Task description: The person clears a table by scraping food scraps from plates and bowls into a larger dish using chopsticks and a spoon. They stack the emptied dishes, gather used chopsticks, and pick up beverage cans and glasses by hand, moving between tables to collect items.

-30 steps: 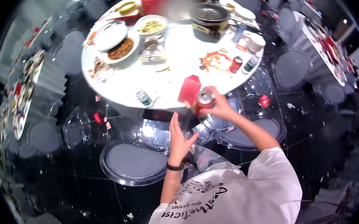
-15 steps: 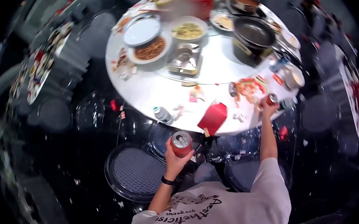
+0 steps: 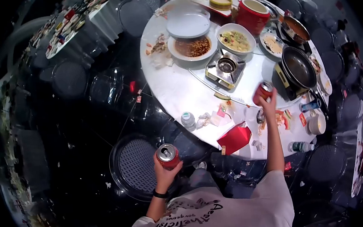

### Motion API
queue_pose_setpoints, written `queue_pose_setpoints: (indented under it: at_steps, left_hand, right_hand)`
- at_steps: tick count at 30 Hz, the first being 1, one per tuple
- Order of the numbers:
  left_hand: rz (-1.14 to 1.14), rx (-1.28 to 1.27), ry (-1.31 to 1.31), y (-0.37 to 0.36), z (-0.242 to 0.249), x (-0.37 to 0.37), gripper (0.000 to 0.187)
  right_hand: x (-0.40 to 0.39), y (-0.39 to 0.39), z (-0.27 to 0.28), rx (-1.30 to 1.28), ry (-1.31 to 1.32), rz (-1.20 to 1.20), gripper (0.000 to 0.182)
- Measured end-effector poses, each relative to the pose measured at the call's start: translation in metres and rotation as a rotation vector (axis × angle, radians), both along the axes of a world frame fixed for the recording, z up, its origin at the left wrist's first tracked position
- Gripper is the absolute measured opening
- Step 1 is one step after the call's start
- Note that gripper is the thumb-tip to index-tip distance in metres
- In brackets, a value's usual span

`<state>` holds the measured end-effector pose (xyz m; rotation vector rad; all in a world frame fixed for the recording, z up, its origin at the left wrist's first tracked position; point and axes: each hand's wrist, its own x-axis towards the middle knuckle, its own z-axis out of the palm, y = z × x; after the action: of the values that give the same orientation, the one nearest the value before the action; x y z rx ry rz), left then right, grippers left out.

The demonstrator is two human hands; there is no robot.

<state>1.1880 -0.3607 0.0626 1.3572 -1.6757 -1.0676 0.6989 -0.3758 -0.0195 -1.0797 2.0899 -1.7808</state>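
My left hand (image 3: 165, 173) is wrapped round a red drink can (image 3: 168, 156), held upright over the chair seat beside the table; its top is open. In my right hand (image 3: 269, 104) is a second red can (image 3: 263, 92), raised over the near right part of the round white table (image 3: 175, 88). Under that arm lie orange food scraps and a watermelon rind (image 3: 287, 120). A red paper box (image 3: 234, 139) sits at the table's near edge, left of my right forearm. Left of the box stands a clear bottle (image 3: 187, 120) with a pale cap.
A portable gas stove (image 3: 225, 67), a black pan (image 3: 299, 66), a red pot (image 3: 252, 16) and several plates of leftovers crowd the table. Stacked bowls (image 3: 317, 125) and a lying bottle (image 3: 301, 146) are at its right edge. Chairs (image 3: 136, 166) stand around it.
My right hand has lifted its can and moved it inward over the table. My left hand still holds its can, a little lower and further left. The view has shifted.
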Motion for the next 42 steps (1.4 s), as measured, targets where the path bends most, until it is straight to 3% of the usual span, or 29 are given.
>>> queue_pose_setpoints:
  at_steps: [4, 10, 12, 15, 22, 34, 37, 42]
  left_hand:
    - [0.077, -0.009, 0.049, 0.0, 0.004, 0.009, 0.083]
    - [0.222, 0.08, 0.118, 0.0, -0.012, 0.027, 0.083]
    - [0.237, 0.059, 0.051, -0.001, -0.017, 0.033, 0.085]
    - [0.293, 0.07, 0.041, 0.001, -0.026, 0.037, 0.082]
    - [0.331, 0.138, 0.047, -0.003, -0.021, 0.037, 0.077]
    - [0.331, 0.079, -0.035, -0.012, -0.022, 0.043, 0.083]
    - [0.322, 0.083, -0.048, -0.01, -0.024, 0.045, 0.083]
    - [0.327, 0.061, -0.037, -0.009, -0.022, 0.044, 0.083]
  right_hand:
    - [0.027, -0.148, 0.036, 0.021, 0.053, 0.301, 0.067]
    - [0.037, -0.312, 0.027, 0.582, 0.865, 0.276, 0.069]
    - [0.046, -0.338, 0.033, 0.74, 1.062, 0.223, 0.061]
    - [0.05, -0.372, 0.036, 0.75, 1.337, 0.236, 0.054]
    - [0.052, -0.403, 0.047, 0.545, 1.739, 0.295, 0.016]
    - [0.06, -0.417, 0.068, 0.498, 1.848, 0.31, 0.008]
    - [0.061, -0.418, 0.064, 0.351, 1.846, 0.271, 0.008]
    - [0.059, -0.42, 0.052, 0.331, 1.954, 0.219, 0.009]
